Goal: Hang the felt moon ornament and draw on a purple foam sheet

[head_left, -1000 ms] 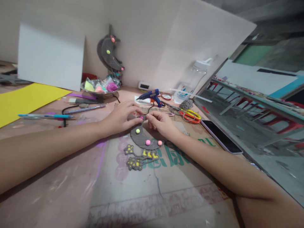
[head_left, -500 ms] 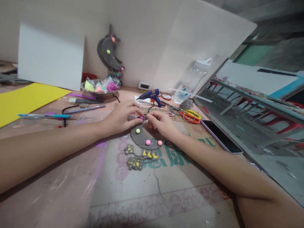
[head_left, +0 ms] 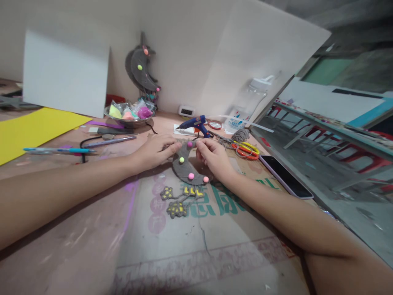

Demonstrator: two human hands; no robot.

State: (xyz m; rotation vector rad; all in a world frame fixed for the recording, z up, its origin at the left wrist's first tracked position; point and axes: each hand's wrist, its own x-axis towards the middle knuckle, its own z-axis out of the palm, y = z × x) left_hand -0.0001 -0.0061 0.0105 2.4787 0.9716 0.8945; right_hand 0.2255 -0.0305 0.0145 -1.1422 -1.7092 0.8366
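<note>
Desk [head_left: 76, 246]: moon [head_left: 184, 169] (tip obsc., fingers [head_left: 202, 144])

One head-worn camera faces forward and down, close above the table [head_left: 76, 254]. The grey crescent [head_left: 186, 168] sits mid-frame; a white board [head_left: 239, 53] stands behind it, a phone [head_left: 285, 176] right of it.

The grey moon shape [head_left: 186, 168] has moved a little up and to the right in the middle of the frame, and its top tip is now raised. Both hands moved with it: the left hand [head_left: 156, 150] and the right hand [head_left: 213, 157] now pinch it higher than before.
</note>
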